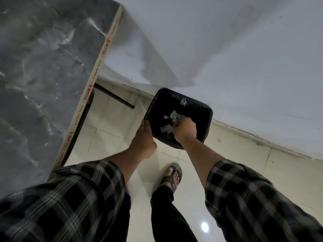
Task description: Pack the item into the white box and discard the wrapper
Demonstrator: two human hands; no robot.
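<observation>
A black bin [207, 126] lined with a black bag stands on the floor against the wall. My left hand [143, 137] grips the bin's near-left rim. My right hand [185, 130] reaches into the bin from above, its fingers closed on a crumpled clear-white wrapper [174, 115]. More crumpled white scraps [166, 129] lie inside the bin below that hand, and a small clear piece [183, 102] sits near the far rim. The white box and the item are out of view.
A grey marble-patterned table [43, 75] with a tan edge fills the left side, its black leg [113, 96] reaching toward the bin. A white wall [227, 49] stands behind the bin. My sandalled foot [172, 177] rests on the pale tiled floor.
</observation>
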